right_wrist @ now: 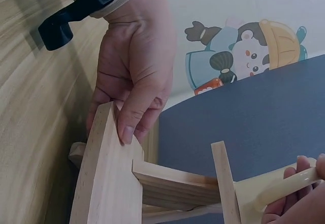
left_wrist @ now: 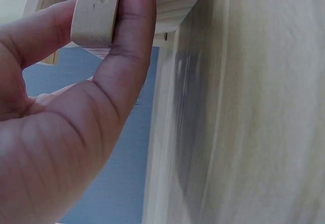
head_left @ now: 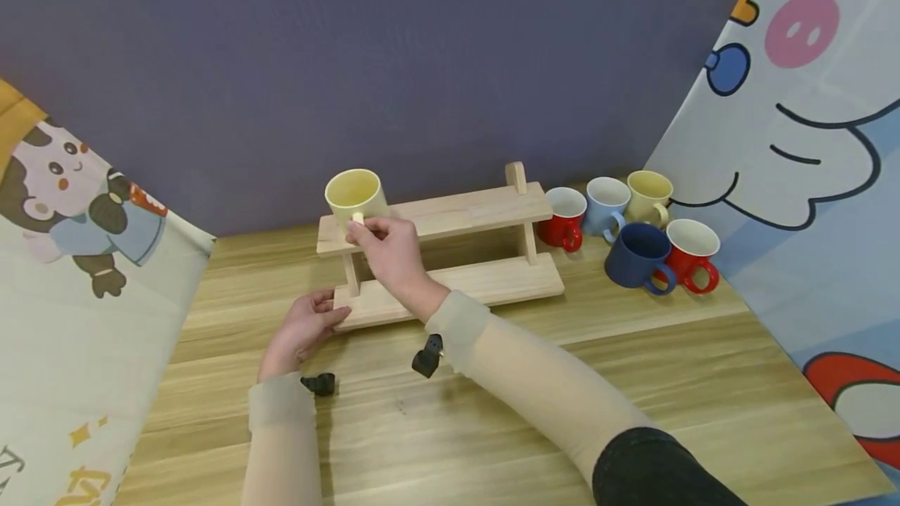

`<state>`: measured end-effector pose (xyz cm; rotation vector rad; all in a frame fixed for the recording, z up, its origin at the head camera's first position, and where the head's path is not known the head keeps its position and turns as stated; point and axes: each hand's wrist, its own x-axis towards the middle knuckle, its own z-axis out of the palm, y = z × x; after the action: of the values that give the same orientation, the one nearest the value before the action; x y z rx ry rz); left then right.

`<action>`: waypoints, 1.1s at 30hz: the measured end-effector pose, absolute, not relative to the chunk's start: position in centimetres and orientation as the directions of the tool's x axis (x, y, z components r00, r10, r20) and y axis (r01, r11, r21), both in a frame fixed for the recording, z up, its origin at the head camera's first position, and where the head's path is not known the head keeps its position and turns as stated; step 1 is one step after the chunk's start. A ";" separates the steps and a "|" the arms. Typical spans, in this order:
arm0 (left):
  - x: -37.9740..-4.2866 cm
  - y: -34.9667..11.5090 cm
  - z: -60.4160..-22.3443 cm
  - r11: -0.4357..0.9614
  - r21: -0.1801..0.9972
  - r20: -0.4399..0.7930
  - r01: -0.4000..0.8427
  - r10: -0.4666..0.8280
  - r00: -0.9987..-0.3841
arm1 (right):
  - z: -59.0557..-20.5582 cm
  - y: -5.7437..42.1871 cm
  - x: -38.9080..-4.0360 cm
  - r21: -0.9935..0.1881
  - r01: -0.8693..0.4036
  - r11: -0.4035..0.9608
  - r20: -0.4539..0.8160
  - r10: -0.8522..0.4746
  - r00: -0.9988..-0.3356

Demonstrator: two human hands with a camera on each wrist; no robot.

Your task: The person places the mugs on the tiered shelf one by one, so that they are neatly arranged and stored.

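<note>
A two-tier wooden rack (head_left: 464, 213) stands at the back of the table. At the left end of its upper board is a yellow mug (head_left: 355, 197), upright, with its handle toward me. My right hand (head_left: 394, 256) pinches that handle. In the right wrist view the mug (right_wrist: 250, 196) overlaps the upper board's end. My left hand (head_left: 302, 330) grips the left end of the lower board, thumb on top. The left wrist view shows the board's end (left_wrist: 95, 13) between thumb and fingers.
Right of the rack stand several mugs: a red mug (head_left: 562, 217), a light blue mug (head_left: 606, 205), another yellow mug (head_left: 650, 192), a dark blue mug (head_left: 636, 256) and a second red mug (head_left: 692, 248). A dark wall (head_left: 422, 61) rises behind the table.
</note>
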<state>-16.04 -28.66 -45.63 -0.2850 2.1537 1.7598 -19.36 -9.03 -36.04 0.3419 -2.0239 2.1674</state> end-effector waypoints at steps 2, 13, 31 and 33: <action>-16.1 -28.6 -45.6 0.211 0.908 -0.383 -0.362 0.065 -0.922 | -36.0 -8.8 -19.4 -0.964 -0.256 -0.072 0.260 -0.055 -0.964; -15.9 -28.5 -45.6 0.180 0.911 -0.385 -0.370 0.056 -0.921 | -35.7 -7.5 -19.2 -0.981 -0.195 -0.003 0.194 -0.090 -0.977; -15.5 -28.4 -45.3 0.139 0.922 -0.373 -0.363 0.059 -0.926 | -34.2 0.8 -18.6 -0.965 -0.263 0.017 0.261 -0.096 -0.961; -15.5 -28.4 -45.4 0.136 0.922 -0.374 -0.364 0.056 -0.926 | -34.1 2.1 -18.6 -0.964 -0.266 0.010 0.264 -0.096 -0.960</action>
<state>-15.52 -28.36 -45.44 -0.2983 2.1009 1.8524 -18.59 2.15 -34.13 0.3862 -2.1404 2.0928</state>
